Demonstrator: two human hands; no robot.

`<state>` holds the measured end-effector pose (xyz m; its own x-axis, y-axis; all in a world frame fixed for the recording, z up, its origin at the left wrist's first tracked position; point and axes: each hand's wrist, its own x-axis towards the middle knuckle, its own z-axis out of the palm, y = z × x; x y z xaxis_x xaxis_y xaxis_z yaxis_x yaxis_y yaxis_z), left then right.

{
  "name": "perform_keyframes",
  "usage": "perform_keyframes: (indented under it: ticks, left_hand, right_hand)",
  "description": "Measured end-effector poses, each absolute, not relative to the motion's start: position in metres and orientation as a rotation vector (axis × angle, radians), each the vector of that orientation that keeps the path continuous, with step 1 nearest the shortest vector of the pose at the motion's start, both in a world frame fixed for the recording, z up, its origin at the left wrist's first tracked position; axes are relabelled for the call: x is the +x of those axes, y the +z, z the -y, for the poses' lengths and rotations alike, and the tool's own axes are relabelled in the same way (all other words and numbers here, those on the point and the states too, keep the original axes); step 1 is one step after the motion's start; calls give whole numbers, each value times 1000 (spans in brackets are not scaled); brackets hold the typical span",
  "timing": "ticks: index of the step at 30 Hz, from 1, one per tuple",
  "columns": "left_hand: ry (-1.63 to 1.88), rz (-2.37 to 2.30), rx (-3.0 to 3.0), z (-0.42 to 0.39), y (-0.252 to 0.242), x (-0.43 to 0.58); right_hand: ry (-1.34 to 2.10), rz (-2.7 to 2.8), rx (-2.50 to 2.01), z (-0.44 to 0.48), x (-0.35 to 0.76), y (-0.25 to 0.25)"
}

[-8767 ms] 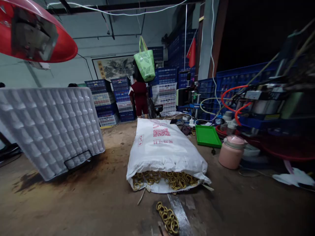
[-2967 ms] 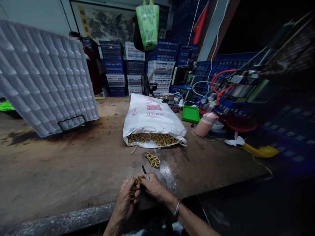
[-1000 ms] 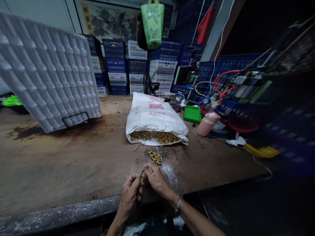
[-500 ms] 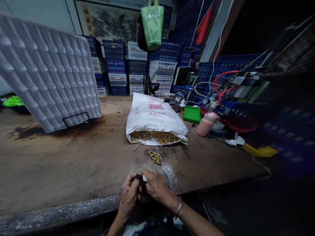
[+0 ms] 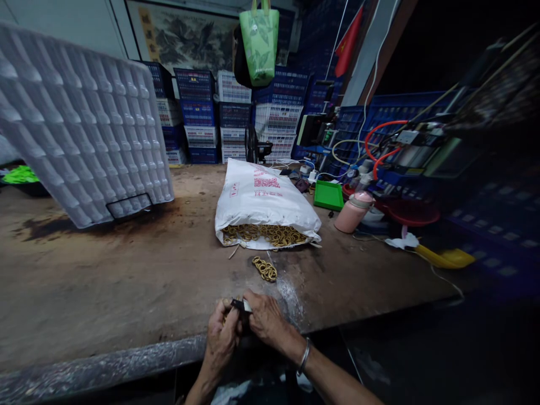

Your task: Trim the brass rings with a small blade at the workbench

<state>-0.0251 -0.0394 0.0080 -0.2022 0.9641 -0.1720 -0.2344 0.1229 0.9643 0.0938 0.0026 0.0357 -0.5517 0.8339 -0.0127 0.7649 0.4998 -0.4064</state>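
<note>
Left hand (image 5: 220,333): curled around gold ring (image 5: 225,318), mostly hidden
Right hand (image 5: 270,319): gripping tool (image 5: 241,305)
Tool axis: crosswise, dark end at left fingers

Bare right hand (image 5: 266,319), silver bangle (image 5: 304,358) at its wrist (image 5: 294,344)

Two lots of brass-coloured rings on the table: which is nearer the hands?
The small loose pile, lying directly on the table in front of the white sack; the other rings sit farther back, inside the sack's open mouth.
</note>
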Motion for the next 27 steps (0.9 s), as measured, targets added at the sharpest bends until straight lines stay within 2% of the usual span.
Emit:
perform_keyframes:
  ticks: [10, 17, 27]
  left_hand:
    - [1301, -1227, 808, 49, 26, -19]
    - [1336, -1161, 699, 43, 18, -22]
    - [1346, -1231, 805, 45, 17, -23]
  right_hand:
    - [472, 2489, -1519, -22, 106, 20]
    - [515, 2534, -1308, -9, 101, 38]
    - [568, 2595, -1332, -5, 96, 45]
